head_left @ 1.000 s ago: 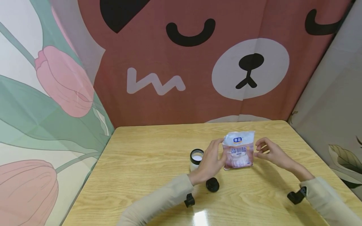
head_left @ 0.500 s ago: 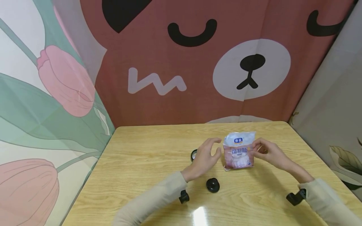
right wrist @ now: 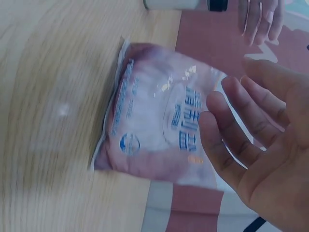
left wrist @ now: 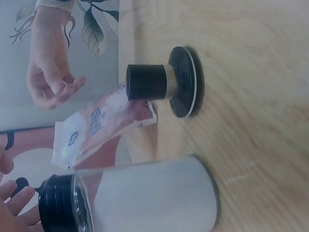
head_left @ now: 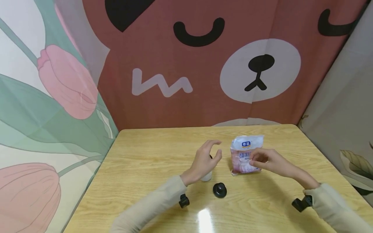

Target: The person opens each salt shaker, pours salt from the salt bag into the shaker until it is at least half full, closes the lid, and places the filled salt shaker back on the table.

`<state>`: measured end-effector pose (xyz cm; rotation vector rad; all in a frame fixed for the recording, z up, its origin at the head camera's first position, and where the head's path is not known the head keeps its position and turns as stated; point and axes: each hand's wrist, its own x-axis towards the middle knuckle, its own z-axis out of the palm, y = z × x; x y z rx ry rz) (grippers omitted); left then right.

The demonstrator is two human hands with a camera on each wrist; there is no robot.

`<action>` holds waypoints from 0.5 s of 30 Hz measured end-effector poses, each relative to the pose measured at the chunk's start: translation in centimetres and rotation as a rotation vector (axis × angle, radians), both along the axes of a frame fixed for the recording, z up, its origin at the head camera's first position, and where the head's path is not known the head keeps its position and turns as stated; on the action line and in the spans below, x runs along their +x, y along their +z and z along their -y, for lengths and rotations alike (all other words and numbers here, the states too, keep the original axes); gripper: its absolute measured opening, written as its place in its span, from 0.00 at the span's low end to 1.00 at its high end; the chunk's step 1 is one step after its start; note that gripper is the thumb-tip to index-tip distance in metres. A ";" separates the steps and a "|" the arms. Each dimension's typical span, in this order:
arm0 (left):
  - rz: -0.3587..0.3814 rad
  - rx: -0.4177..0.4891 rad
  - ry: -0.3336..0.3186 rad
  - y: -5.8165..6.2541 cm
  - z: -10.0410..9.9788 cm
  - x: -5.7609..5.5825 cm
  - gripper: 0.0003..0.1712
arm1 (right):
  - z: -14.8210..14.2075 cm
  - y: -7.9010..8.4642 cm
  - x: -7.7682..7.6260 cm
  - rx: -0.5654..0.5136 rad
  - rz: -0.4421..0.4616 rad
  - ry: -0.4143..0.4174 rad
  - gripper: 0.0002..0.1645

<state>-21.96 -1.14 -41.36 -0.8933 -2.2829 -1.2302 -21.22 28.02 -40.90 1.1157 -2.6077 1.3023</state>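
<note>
A glass jar (left wrist: 154, 198) with a black neck and white contents stands upright on the table; in the head view my left hand (head_left: 200, 163) mostly covers it. That hand is raised with fingers loosely bent and holds nothing. Fingers (left wrist: 20, 203) of it show beside the jar's neck in the left wrist view; contact cannot be told. A pink-and-white bag of salt (right wrist: 159, 111) stands upright to the right. Before the bag hovers my right hand (head_left: 274, 162), its fingers relaxed and gripping nothing. Closest to me lies a black knobbed lid (head_left: 220, 190).
The wooden table (head_left: 151, 152) reaches back to a printed bear curtain (head_left: 163, 110). Floral curtains border it left and right. A black wrist camera (head_left: 302, 203) hangs below the right sleeve, another below the left.
My left hand has left the bag's side and moved left over the jar. My right hand has shifted left, across the front of the bag. Bag and lid stay in place.
</note>
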 end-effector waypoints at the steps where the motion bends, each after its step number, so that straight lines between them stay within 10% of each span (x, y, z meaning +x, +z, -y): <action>1: 0.002 0.000 0.001 0.1 0.2 0.0 0.18 | 0.2 0.0 0.0 0.003 0.000 0.007 0.09; 15: 0.072 -0.036 0.012 0.5 2.5 -0.5 0.22 | 3.4 -0.7 0.1 0.033 0.034 0.129 0.08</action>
